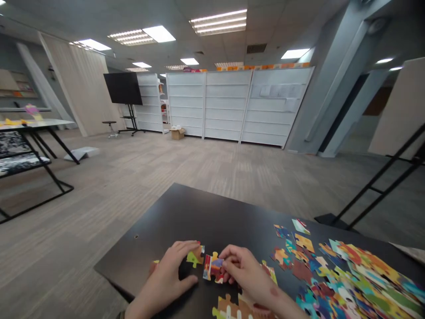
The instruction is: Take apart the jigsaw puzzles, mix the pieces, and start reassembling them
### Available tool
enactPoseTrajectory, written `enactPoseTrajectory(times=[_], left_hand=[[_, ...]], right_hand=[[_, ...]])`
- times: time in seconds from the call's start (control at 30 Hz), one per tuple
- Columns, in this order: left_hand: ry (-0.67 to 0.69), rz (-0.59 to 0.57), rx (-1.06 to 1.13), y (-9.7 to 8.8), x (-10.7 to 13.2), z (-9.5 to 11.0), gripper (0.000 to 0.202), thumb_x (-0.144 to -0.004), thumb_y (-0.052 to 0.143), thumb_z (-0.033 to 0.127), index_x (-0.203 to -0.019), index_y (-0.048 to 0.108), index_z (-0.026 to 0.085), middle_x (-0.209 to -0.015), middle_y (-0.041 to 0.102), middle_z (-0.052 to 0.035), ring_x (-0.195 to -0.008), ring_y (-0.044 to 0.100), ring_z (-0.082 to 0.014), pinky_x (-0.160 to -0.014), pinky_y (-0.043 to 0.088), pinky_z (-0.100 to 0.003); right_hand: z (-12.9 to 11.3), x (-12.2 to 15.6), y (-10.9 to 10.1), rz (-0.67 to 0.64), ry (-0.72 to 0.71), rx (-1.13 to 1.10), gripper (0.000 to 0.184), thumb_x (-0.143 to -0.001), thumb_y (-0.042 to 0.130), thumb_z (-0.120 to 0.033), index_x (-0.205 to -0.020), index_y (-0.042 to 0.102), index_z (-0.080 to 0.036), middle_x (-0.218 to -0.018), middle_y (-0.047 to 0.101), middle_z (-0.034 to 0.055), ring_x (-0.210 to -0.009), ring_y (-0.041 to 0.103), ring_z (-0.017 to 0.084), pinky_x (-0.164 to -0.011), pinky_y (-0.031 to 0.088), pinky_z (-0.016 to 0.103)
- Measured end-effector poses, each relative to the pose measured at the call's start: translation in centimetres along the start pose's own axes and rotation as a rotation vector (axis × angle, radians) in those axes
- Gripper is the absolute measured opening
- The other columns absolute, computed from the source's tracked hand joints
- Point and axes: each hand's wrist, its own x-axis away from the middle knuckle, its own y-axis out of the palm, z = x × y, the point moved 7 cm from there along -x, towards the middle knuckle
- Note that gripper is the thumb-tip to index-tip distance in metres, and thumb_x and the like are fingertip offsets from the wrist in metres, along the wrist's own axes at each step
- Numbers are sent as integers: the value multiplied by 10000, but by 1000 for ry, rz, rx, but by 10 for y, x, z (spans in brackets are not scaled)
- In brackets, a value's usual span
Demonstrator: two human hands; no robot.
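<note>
My right hand [244,270] pinches a jigsaw puzzle piece [212,267] with purple, red and white print, just above or on the black table. To its left, my left hand [174,270] rests with thumb and fingers apart. By its fingertips lies a green and brown puzzle piece [195,256]. Another small piece is mostly hidden behind the left hand. Below the right hand sits a joined puzzle section [229,308] in brown with white posts, partly cut off by the frame's edge. A yellowish piece [270,271] shows beyond the right wrist.
A large heap of loose puzzle pieces [352,283] covers the right side of the black table [212,212]. Several single pieces lie at the heap's left edge. A black metal stand [375,195] rises beyond the right side. A second table [49,124] is far left.
</note>
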Motion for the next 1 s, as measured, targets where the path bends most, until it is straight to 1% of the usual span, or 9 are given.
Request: enactPoseTrajectory(times=[0.13,0.27,0.37,0.43,0.5,0.57,0.8,0.9,1.0], left_hand=[[-28,-71,73,24,5,9,852,-660,744,73,-1428,515,361,-1537,482,-10,-1443,403,-267,-1234,302,-467],[32,6,55,31,7,9,583,-764,729,118,-1293,631,342,-1389,627,-11,-1321,548,-249,-1152,426,-408],[33,61,61,20,5,5,571,-751,772,123,-1260,652,352,-1340,663,1,-1271,587,-252,-1111,455,-378],[24,87,68,7,2,4,574,-740,776,109,-1250,661,346,-1304,684,0,-1191,631,-245,-1045,495,-348],[32,99,76,-7,-2,2,526,-755,755,106,-1222,674,333,-1250,705,1,-1060,671,-215,-925,535,-296],[47,120,80,-19,-5,-3,468,-769,748,121,-1190,689,316,-1203,718,0,-951,678,-188,-819,538,-257],[51,166,85,-39,-9,-34,369,-759,823,288,-1118,736,293,-1091,746,-21,-840,671,-186,-708,518,-247],[54,158,116,-42,-20,-38,236,-761,784,278,-997,778,287,-1174,720,-37,-858,681,-189,-709,528,-255],[53,149,155,-42,-37,-38,212,-788,726,308,-986,785,257,-1195,701,-69,-972,691,-223,-775,559,-279]], right_hand=[[4,-4,8,4,-20,15,172,-837,620,-330,-906,627,-173,-669,694,3,-604,677,164,-589,512,262],[9,-8,17,-28,-38,-6,141,-851,611,-298,-921,635,-177,-672,688,-3,-626,690,175,-594,522,266],[5,-10,16,-20,-73,55,151,-883,550,-264,-983,635,-190,-731,701,6,-688,707,193,-637,541,292],[-8,-13,14,35,-184,250,227,-876,531,-194,-1062,660,-210,-931,736,38,-880,707,210,-803,544,338],[-19,-17,17,73,-297,466,346,-812,610,-148,-1142,678,-225,-1170,706,57,-1096,633,234,-984,475,372],[-22,-22,24,65,-352,576,444,-744,705,-149,-1180,682,-224,-1275,664,58,-1188,558,255,-1048,426,372],[-17,-18,30,70,-384,668,298,-741,571,-19,-940,667,-219,-952,676,12,-988,578,188,-870,441,272],[-22,-11,30,128,-356,668,191,-756,677,-129,-923,638,-213,-985,658,16,-987,565,205,-873,431,297],[-26,-14,41,167,-303,713,236,-730,774,-270,-894,619,-201,-978,656,33,-968,556,237,-855,432,328]])
